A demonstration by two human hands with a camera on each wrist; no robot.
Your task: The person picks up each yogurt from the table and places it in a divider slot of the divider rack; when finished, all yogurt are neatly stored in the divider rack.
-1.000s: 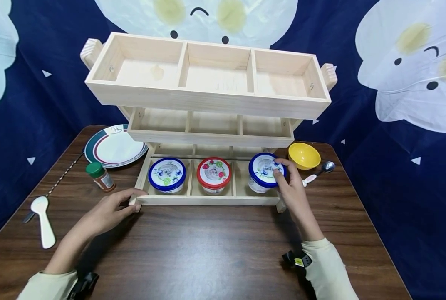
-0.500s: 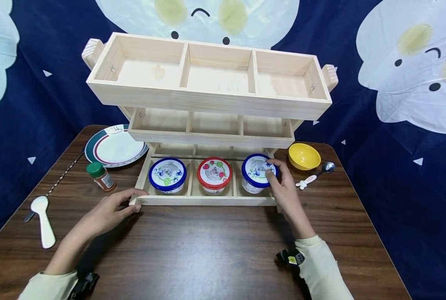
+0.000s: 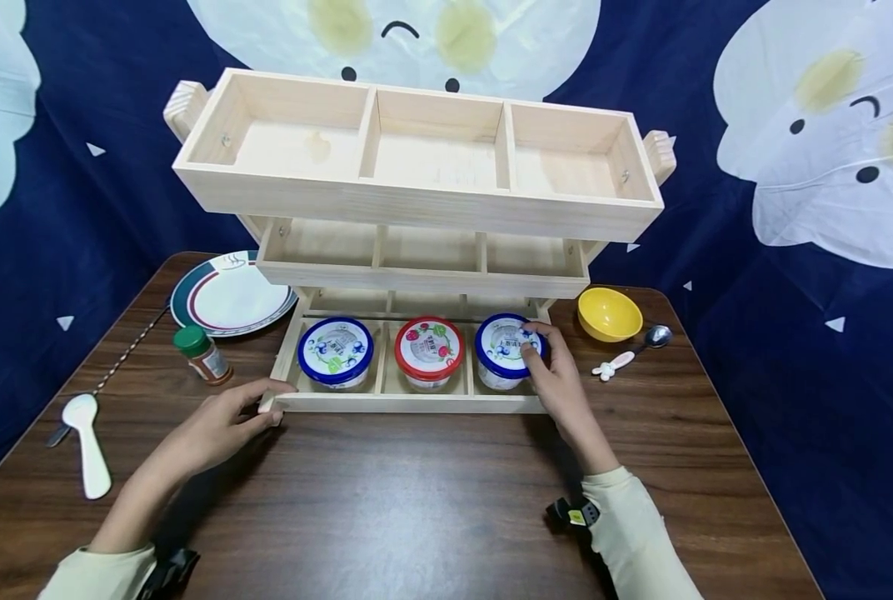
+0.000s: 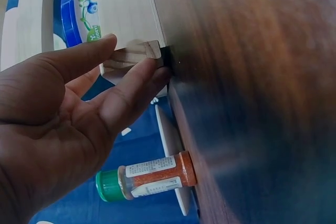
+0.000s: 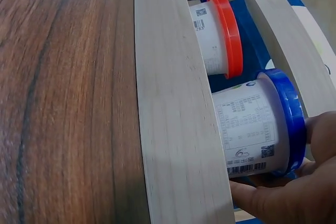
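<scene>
My right hand (image 3: 565, 385) grips a white tub with a blue lid (image 3: 501, 352) by its right side, in the right compartment of the bottom tray (image 3: 409, 404) of a three-tier wooden organizer. In the right wrist view the tub (image 5: 247, 129) stands behind the tray's front board, thumb and fingers around its lid and side. A red-lidded tub (image 3: 429, 348) occupies the middle compartment, and another blue-lidded tub (image 3: 336, 352) the left one. My left hand (image 3: 210, 429) pinches the organizer's front left corner (image 4: 134, 53) between thumb and fingers.
Above the tubs overhang the middle tray (image 3: 416, 273) and top tray (image 3: 416, 200). At left are a plate (image 3: 229, 296), a green-capped spice jar (image 3: 202, 355), a white spoon (image 3: 87, 446) and a twisted metal rod (image 3: 132, 346). A yellow bowl (image 3: 609, 314) and bunny-handled spoon (image 3: 630, 354) lie right.
My right hand has moved left and slightly down with the blue-lidded tub, from the right end of the bottom tray into its right compartment. The left hand has stayed at the corner.
</scene>
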